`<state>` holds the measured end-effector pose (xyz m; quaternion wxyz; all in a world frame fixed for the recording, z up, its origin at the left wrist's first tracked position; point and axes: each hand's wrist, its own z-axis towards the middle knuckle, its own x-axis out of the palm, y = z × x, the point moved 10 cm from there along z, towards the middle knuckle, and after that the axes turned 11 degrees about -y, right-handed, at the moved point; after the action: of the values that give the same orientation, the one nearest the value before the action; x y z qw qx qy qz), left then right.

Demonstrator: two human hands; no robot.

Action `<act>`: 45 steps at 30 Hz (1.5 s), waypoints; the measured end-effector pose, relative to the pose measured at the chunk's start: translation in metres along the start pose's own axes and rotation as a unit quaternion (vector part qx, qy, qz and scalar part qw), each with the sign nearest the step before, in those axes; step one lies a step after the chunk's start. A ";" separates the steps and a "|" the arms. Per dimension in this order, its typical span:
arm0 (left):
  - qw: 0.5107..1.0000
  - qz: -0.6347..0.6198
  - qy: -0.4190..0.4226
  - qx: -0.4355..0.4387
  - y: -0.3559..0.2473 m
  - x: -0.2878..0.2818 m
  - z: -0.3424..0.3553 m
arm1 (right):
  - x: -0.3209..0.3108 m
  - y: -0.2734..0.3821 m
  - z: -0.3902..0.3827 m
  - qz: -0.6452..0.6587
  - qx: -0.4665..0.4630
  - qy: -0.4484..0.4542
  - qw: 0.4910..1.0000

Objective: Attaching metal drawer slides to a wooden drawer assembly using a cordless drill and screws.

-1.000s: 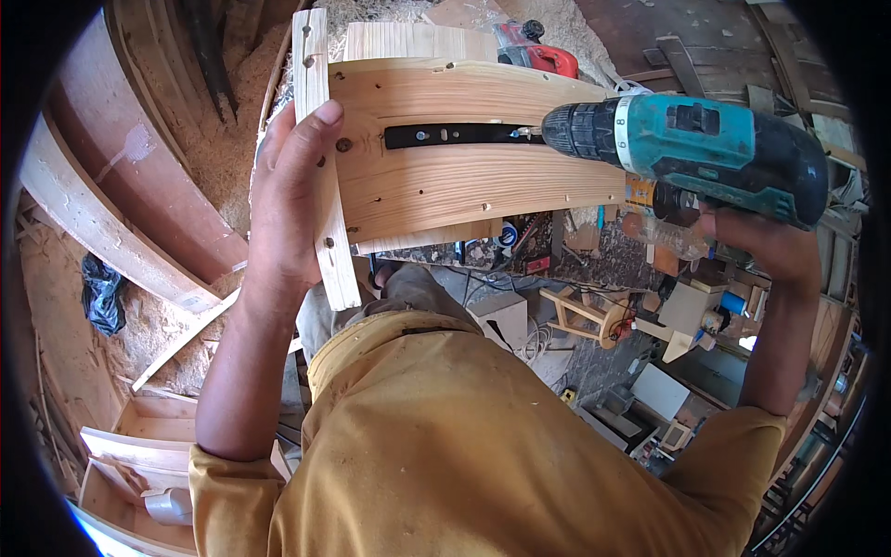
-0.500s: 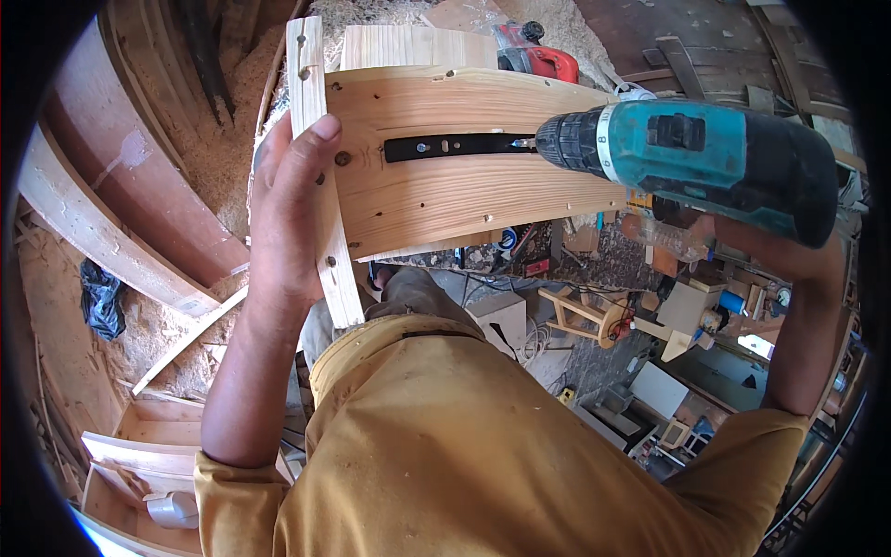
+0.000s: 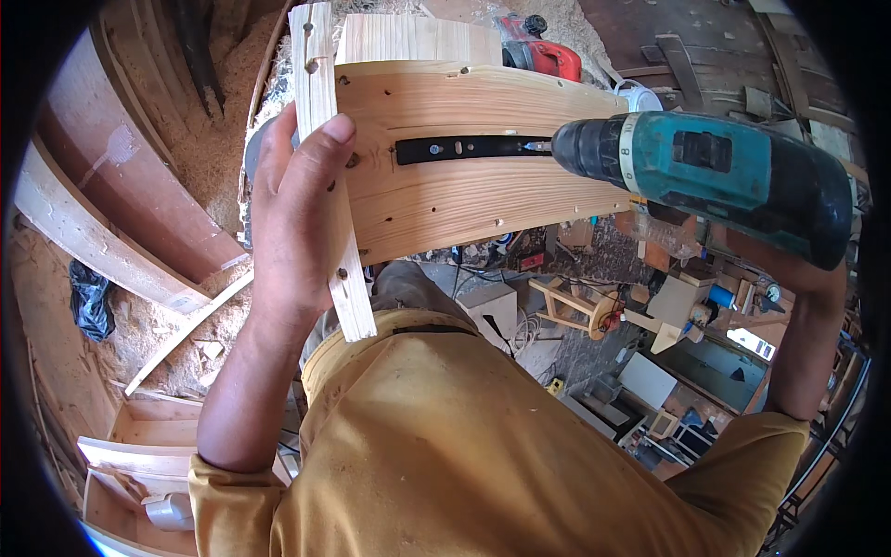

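Observation:
My left hand [image 3: 299,218] wraps round a pale wooden strip [image 3: 318,88] with knots or holes, its thumb over the front. The strip runs along the left end of a curved pine panel [image 3: 501,102]. A slim black metal bar [image 3: 415,152] with a slot and holes lies along the panel's middle, a screw head showing near its left end. In my right hand [image 3: 766,255], mostly hidden behind the tool, is a teal and black cordless drill [image 3: 724,158]. Its bit [image 3: 534,146] points left and meets the bar toward its right part.
Behind the panel lie a pale wood block [image 3: 418,42] and a red power tool [image 3: 555,61]. Curved boards [image 3: 139,176] and a black plastic bag [image 3: 91,297] are at left amid shavings. Open wooden boxes [image 3: 139,455] stand lower left; a wooden stool frame [image 3: 575,311] is on the floor at right.
The panel, strip and drill have shifted slightly to the right in view, the strip's lower end a little downward. The bit remains at the same part of the bar.

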<state>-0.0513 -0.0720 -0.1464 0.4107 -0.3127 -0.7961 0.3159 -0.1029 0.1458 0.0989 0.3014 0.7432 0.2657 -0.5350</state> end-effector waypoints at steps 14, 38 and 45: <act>1.000 0.012 -0.007 0.011 -0.002 -0.003 0.000 | -0.001 -0.005 -0.003 -0.007 0.023 -0.028 0.999; 0.999 -0.052 0.014 0.008 -0.003 0.004 -0.004 | 0.000 0.009 0.007 0.019 -0.038 -0.030 0.999; 0.999 0.014 0.034 0.013 0.001 -0.001 -0.001 | 0.013 -0.003 0.011 0.042 0.088 -0.038 0.995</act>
<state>-0.0502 -0.0716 -0.1474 0.4369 -0.3291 -0.7729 0.3217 -0.1081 0.1405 0.0830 0.2672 0.7561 0.1748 -0.5713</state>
